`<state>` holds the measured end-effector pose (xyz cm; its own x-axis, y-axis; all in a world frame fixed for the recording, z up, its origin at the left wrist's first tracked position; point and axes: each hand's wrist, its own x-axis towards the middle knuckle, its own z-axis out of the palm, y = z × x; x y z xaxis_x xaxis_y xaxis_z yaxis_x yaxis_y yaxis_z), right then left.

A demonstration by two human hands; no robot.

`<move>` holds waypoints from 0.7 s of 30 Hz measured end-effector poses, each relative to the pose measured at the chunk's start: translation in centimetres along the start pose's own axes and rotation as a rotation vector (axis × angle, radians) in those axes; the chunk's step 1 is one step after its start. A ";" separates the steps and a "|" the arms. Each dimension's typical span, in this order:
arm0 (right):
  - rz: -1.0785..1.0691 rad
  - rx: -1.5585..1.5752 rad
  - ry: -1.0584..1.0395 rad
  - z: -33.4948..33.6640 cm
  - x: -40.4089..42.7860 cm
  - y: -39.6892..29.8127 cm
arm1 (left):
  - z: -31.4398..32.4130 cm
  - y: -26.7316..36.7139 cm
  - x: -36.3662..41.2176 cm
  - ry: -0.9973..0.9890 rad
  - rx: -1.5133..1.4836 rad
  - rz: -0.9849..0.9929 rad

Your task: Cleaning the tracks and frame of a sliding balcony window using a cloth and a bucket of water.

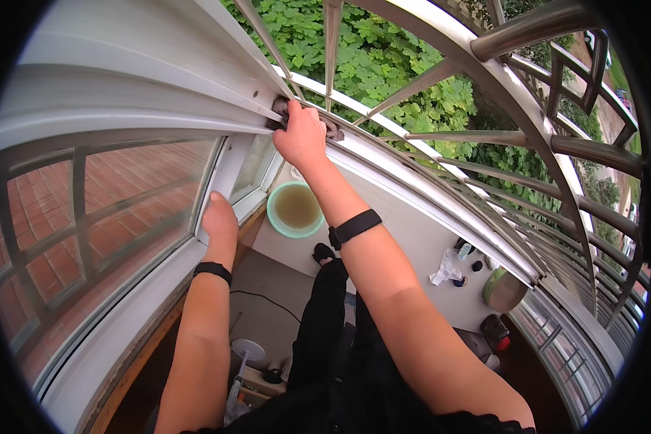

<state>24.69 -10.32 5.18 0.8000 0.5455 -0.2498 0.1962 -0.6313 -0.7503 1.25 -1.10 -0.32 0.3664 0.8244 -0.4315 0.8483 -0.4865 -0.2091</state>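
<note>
My right hand (304,132) grips a dark greyish cloth (333,131) against the top corner where the white window frame (157,89) meets the sill track (380,154). Parts of the rag stick out on both sides of the fingers. Lower and to the left, my left hand (219,219) holds the white upright edge of a window sash (229,163); its fingers are hidden behind that edge. The glass pane (146,195) beside it shows red tiles and bars. A black band circles each forearm.
On the floor stands a green basin (295,210) of murky water, close to my foot (324,253). Metal security bars (466,138) curve outside, with leafy plants beyond. A white cloth (446,268), a green container (503,289) and a black cable (266,299) lie below.
</note>
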 end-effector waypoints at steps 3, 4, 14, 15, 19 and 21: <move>-0.047 -0.010 0.014 0.3 -0.1 -0.2 | 0.2 -0.6 0.2 0.002 -0.010 0.002; -0.047 -0.021 0.050 0.3 -0.2 -0.1 | 0.2 -0.5 0.2 0.001 0.000 0.011; -0.300 -0.306 0.128 -2.5 -3.5 4.0 | 0.5 -0.6 0.4 0.018 0.064 0.036; -0.317 -0.310 0.157 -3.5 -4.5 4.9 | 0.9 -0.9 0.5 0.043 0.099 0.046; -0.270 -0.392 0.192 -9.4 -9.2 10.7 | 1.4 -0.7 0.9 0.032 0.073 0.039; -0.164 -0.493 0.193 -12.3 -11.6 13.7 | 1.4 -0.9 1.0 0.014 0.082 0.045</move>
<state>25.04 -32.09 5.29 0.8168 0.5770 -0.0021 0.5323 -0.7549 -0.3830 0.31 -0.24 -1.74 0.4092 0.8047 -0.4302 0.7967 -0.5449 -0.2615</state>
